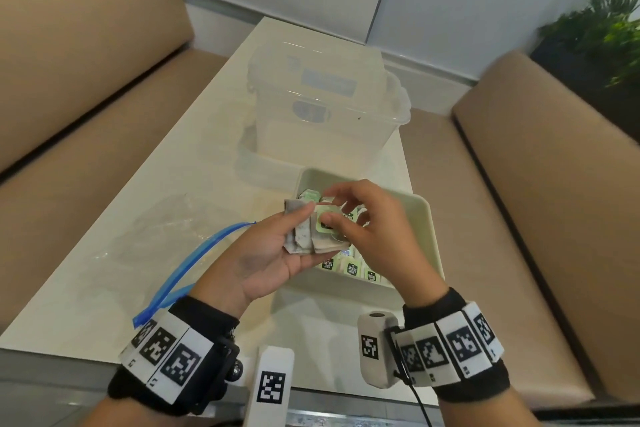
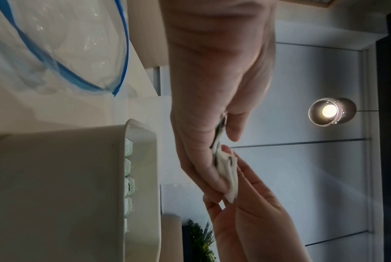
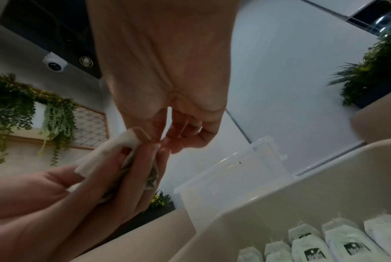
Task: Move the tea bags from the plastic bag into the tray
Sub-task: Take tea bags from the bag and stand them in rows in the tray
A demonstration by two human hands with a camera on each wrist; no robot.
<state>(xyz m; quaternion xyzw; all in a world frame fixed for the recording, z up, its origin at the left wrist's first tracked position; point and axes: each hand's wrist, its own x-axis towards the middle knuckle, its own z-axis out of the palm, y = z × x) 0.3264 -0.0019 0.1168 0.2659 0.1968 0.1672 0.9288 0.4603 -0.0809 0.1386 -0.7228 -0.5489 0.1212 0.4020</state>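
Observation:
My left hand (image 1: 277,250) is palm up over the near left corner of the cream tray (image 1: 424,218), gripping a small stack of grey-white tea bags (image 1: 303,234) between thumb and fingers. My right hand (image 1: 360,218) pinches the pale green tag (image 1: 325,218) of the top tea bag with thumb and forefinger. In the left wrist view the tea bags (image 2: 228,170) show edge-on between both hands. Several tea bags with green tags (image 1: 353,269) lie in rows in the tray. The clear plastic bag (image 1: 162,229) with a blue zip strip lies open on the table to the left.
A clear plastic storage box (image 1: 325,104) stands on the pale table (image 1: 104,288) just behind the tray. Tan upholstered benches (image 1: 554,204) run along both sides of the table. A green plant (image 1: 609,31) stands at the far right.

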